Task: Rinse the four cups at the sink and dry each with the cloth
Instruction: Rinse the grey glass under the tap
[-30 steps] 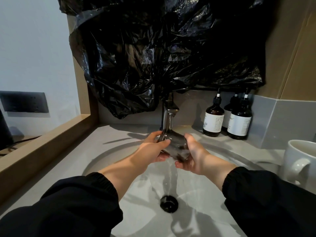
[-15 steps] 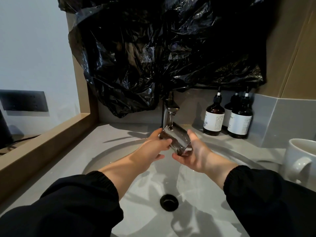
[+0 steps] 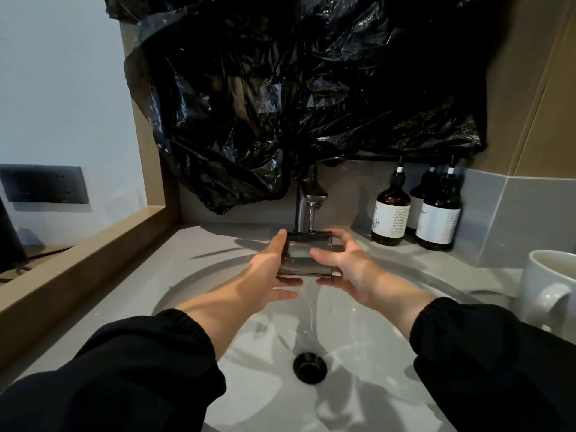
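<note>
I can barely read the dark glass cup [image 3: 307, 252] — fingers hide its ends. My left hand [image 3: 270, 272] and right hand [image 3: 346, 263] share the grip on it, palms facing, under the tap's [image 3: 313, 194] stream above the sink [image 3: 199, 275].

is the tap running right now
On. A stream falls from the faucet onto the glass cup and continues below it toward the drain.

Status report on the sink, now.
Left hand and right hand both on the glass cup. Cup under running faucet, over the basin. Nothing in the way.
</note>
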Available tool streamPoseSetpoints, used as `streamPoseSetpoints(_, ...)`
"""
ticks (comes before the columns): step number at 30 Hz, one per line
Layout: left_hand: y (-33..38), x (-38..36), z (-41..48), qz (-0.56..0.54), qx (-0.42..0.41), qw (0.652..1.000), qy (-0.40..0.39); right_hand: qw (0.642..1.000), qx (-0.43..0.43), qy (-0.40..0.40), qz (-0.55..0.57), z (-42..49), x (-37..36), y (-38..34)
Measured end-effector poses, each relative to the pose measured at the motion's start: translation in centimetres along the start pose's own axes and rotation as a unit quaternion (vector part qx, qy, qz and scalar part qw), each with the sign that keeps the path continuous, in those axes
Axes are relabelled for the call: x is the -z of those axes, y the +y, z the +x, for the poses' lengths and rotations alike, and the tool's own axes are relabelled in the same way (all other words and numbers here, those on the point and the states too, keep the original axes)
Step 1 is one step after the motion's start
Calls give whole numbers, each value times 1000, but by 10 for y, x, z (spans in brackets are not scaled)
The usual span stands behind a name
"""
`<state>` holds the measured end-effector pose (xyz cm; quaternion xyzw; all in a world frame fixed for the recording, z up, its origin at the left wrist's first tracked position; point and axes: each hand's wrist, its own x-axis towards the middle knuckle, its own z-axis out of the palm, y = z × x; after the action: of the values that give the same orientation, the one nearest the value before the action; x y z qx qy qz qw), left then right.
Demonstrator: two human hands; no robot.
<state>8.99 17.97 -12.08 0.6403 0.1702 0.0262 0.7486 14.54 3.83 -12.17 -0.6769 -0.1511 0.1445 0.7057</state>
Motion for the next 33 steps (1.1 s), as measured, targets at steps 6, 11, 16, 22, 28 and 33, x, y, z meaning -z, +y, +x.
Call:
streamPoseSetpoints(6, 4, 2, -2, -129, -17, 990, -50, 997, -16, -35, 67, 2, 8, 0)
streamPoseSetpoints(11, 2, 0, -3, -127, -57, 988, -72, 995, -81, -14, 65, 1, 5, -6)
streamPoseSetpoints(16, -1, 2, -1, -53, -62, 993, -80, 995, -76, 57, 12, 3, 6, -10)
streamPoseSetpoints(22, -4, 9, 4, 247, -173, 950, -82, 986, 51, 78, -136, 1, 3, -11)
streamPoseSetpoints(28, -9, -2, 3, 300, -181, 934, -68, 957, 109, 86, -253, 1, -10, -10)
streamPoseSetpoints(33, -11, -4, 7, 259, -160, 952, -17, 971, 77, 72, -216, 4, -2, -16)
